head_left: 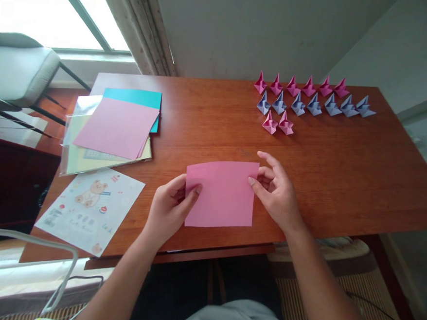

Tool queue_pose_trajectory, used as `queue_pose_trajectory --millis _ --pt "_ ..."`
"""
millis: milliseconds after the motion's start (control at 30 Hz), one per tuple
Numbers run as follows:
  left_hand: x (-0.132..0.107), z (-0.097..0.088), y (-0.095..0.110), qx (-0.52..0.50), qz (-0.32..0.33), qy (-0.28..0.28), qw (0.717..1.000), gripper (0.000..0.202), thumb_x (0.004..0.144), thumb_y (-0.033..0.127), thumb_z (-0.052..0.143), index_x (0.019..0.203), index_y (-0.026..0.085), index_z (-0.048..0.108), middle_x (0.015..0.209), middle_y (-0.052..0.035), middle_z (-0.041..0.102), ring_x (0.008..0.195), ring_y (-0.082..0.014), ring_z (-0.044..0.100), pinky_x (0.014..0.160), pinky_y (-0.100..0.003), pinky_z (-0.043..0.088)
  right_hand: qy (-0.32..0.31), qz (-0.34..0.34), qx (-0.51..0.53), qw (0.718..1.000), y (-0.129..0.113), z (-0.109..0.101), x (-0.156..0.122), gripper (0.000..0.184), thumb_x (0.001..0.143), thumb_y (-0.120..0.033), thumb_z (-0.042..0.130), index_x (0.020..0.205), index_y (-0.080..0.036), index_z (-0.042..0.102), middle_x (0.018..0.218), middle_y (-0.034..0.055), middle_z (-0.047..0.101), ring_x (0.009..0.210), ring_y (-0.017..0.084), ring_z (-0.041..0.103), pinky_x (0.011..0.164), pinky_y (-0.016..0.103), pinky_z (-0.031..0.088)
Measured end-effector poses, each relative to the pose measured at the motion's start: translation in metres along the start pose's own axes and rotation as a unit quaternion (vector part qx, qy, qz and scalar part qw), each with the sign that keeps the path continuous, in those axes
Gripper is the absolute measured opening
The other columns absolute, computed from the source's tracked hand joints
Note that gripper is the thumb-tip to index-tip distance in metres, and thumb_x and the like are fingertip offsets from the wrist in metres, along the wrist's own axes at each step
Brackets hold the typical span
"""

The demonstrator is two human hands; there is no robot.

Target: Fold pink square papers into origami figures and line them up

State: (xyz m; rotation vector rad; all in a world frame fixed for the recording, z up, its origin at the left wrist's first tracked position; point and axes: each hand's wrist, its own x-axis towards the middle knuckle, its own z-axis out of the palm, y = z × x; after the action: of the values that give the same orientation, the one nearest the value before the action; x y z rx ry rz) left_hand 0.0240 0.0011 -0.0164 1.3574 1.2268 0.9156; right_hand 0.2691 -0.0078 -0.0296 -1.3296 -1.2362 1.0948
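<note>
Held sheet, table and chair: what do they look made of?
Held sheet: matte paper, judging by its thin edge and unshiny pink.
Table: likely wood or veneer, from the reddish-brown grain, with a soft sheen.
Chair: seat perhaps leatherette, as it looks smooth, though fabric is possible.

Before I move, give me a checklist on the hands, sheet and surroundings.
1. Left hand grips pink sheet: ok, thumb on front.
2. Right hand at its right edge: ok, thumb in front.
3. Sheet's visible face unfolded: ok, no clear crease.
4. Sheet's back unmarked: cannot tell, faces away.
5. Folded pieces clear of hands: ok, beyond the right hand.
6. Paper stack clear of left hand: ok, apart.
</note>
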Motion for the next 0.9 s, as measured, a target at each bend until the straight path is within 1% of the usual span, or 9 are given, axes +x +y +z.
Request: queue_pose_trajectory --millis 133,200,333,400,467,533,600,800,900 --pt "0.003 0.000 0.005 -0.019 -0.020 0.016 0.999 0.019 0.088 0.035 0.071 0.091 0.017 0.071 0.075 0.0010 0.062 0.065 -0.0106 0.055 0.054 -0.018 0.043 -0.013 0.022 0.021 0.999 -0.001 -0.001 0.001 0.052 0.091 -0.029 0.066 0.140 -0.033 0.048 0.094 0.0008 0.068 0.079 0.017 0.065 0.071 0.031 0.058" --pt "0.005 0.000 0.008 -0.035 -0.035 0.028 0.998 0.019 0.087 0.035 0.072 0.092 0.017 0.071 0.077 0.0002 0.064 0.067 -0.0113 0.056 0.055 -0.018 0.045 0.002 0.014 0.007 1.000 0.000 -0.002 0.001 0.049 0.092 -0.032 0.065 0.139 -0.033 0.050 0.105 0.0034 0.069 0.085 0.018 0.066 0.070 0.031 0.059" --pt "0.009 0.001 0.013 -0.068 -0.062 0.044 0.995 0.019 0.087 0.035 0.073 0.094 0.018 0.070 0.080 -0.0004 0.066 0.069 -0.0124 0.059 0.056 -0.019 0.046 0.026 -0.085 -0.094 0.992 -0.004 -0.004 -0.002 0.045 0.095 -0.032 0.062 0.139 -0.033 0.051 0.140 0.0084 0.059 0.120 0.024 0.061 0.090 0.040 0.058" --pt "0.012 0.001 0.014 -0.082 -0.072 0.043 0.993 0.019 0.086 0.034 0.073 0.096 0.018 0.070 0.083 -0.0013 0.069 0.072 -0.0135 0.062 0.058 -0.019 0.048 -0.023 -0.153 -0.168 0.974 -0.009 -0.006 -0.004 0.045 0.093 -0.033 0.066 0.137 -0.032 0.055 0.148 0.0091 0.053 0.135 0.028 0.051 0.106 0.047 0.050" --pt "0.016 0.000 0.014 -0.094 -0.081 0.042 0.991 0.020 0.086 0.033 0.074 0.100 0.019 0.069 0.088 -0.0024 0.071 0.075 -0.0142 0.064 0.061 -0.020 0.050 -0.106 -0.202 -0.215 0.950 -0.013 -0.009 -0.006 0.050 0.089 -0.039 0.072 0.135 -0.030 0.057 0.151 0.0103 0.051 0.141 0.031 0.045 0.115 0.053 0.041" --pt "0.018 -0.001 0.012 -0.107 -0.090 0.040 0.989 0.024 0.086 0.032 0.074 0.105 0.019 0.069 0.094 -0.0038 0.074 0.077 -0.0150 0.067 0.063 -0.021 0.053 -0.167 -0.233 -0.231 0.930 -0.016 -0.012 -0.008 0.062 0.083 -0.048 0.078 0.136 -0.028 0.056 0.149 0.0121 0.054 0.141 0.033 0.046 0.117 0.056 0.039" --pt "0.020 -0.003 0.010 -0.123 -0.099 0.039 0.987 0.029 0.086 0.032 0.074 0.111 0.019 0.067 0.100 -0.0055 0.075 0.079 -0.0165 0.069 0.065 -0.023 0.054 -0.189 -0.246 -0.239 0.920 -0.018 -0.015 -0.010 0.068 0.078 -0.052 0.081 0.136 -0.027 0.057 0.145 0.0129 0.058 0.140 0.034 0.048 0.115 0.058 0.040" --pt "0.021 -0.005 0.013 -0.124 -0.103 0.002 0.987 0.036 0.089 0.034 0.071 0.120 0.018 0.066 0.107 -0.0103 0.076 0.086 -0.0204 0.073 0.070 -0.027 0.057 -0.154 -0.245 -0.216 0.933 -0.015 -0.017 -0.013 0.017 0.090 -0.023 0.071 0.106 -0.029 0.072 0.118 0.0051 0.075 0.127 0.030 0.060 0.106 0.055 0.048" --pt "0.020 -0.002 0.016 -0.111 -0.089 -0.035 0.989 0.039 0.091 0.036 0.068 0.126 0.018 0.063 0.112 -0.0121 0.075 0.094 -0.0223 0.073 0.077 -0.029 0.058 -0.129 -0.199 -0.184 0.954 -0.014 -0.015 -0.014 0.014 0.093 -0.017 0.065 0.097 -0.028 0.072 0.108 0.0041 0.077 0.115 0.027 0.066 0.099 0.048 0.054"
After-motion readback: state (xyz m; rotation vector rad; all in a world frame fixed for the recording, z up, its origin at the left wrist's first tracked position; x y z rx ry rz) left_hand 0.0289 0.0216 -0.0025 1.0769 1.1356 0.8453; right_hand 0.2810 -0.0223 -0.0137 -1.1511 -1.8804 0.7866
